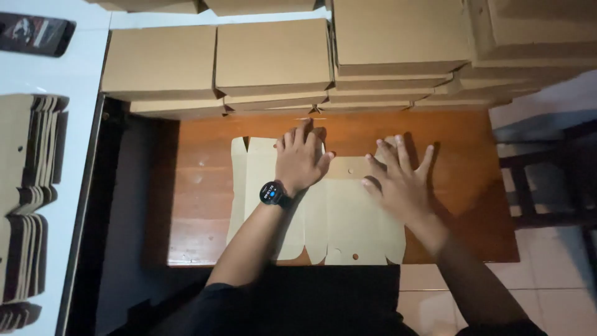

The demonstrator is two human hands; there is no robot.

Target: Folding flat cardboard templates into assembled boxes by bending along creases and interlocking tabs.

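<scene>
Flat unfolded tan cardboard box blank (336, 218), small round holes, lying on wooden table

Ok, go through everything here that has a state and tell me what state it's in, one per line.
Flat box blank: unfolded, lying flat on the wooden table.
Left hand: open, palm pressed on the blank.
Right hand: open, fingers spread, on the blank.
Finished boxes: folded, closed, stacked behind the table.
Spare blanks: flat, piled on the white surface.
Wristwatch: screen lit.
</scene>
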